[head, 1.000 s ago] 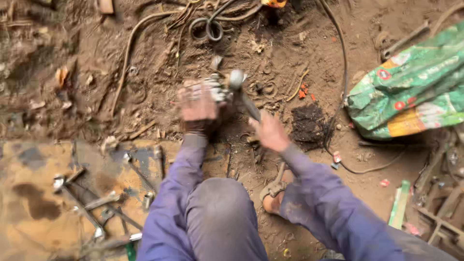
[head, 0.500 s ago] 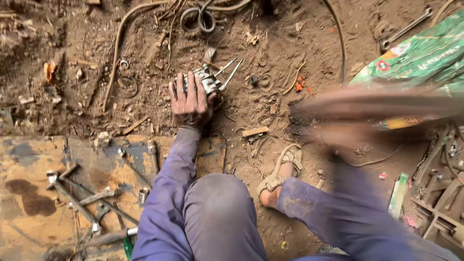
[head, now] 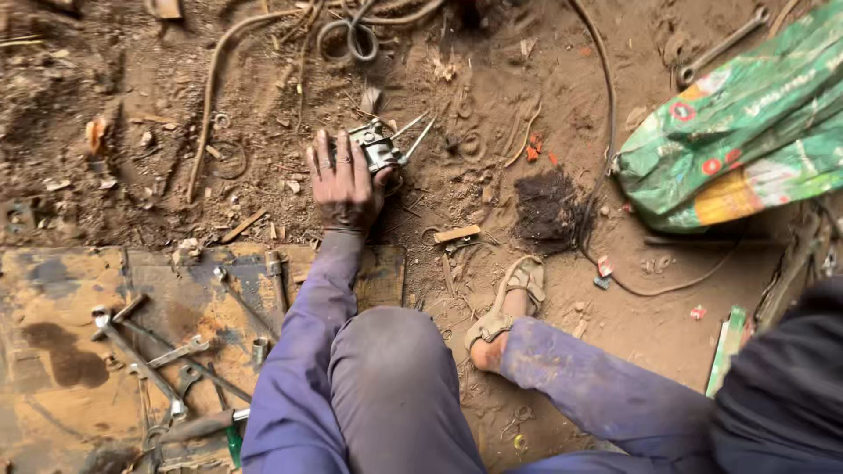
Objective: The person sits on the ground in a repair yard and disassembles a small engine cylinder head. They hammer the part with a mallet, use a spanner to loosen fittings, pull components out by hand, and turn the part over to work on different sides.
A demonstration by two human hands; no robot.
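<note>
The person crouches on packed brown dirt, the left hand (head: 344, 180) pressed flat, fingers spread, over a small grey metal part (head: 373, 147) with thin rods jutting toward two o'clock. The hand bears down on it rather than closing round it. The part lies on the ground just above centre, at about twelve o'clock from the bent knee. The right hand is out of sight, so I cannot tell how it is held; only a dark sleeve (head: 781, 386) bulks in at four o'clock.

The soil is gritty and littered with wire scraps, rings and chips. A dark oily patch (head: 546, 204) stains it at three o'clock from the hand, near a thin black cable (head: 606, 132). A glossy green woven sack (head: 746, 123) lies crumpled at two o'clock. At eight o'clock a stained, worn board (head: 61, 298) carries several dull steel wrenches (head: 140, 360), its edge just below the wrist. A sandalled foot (head: 509, 307) rests at five o'clock. Open dirt lies between the part and the sack.
</note>
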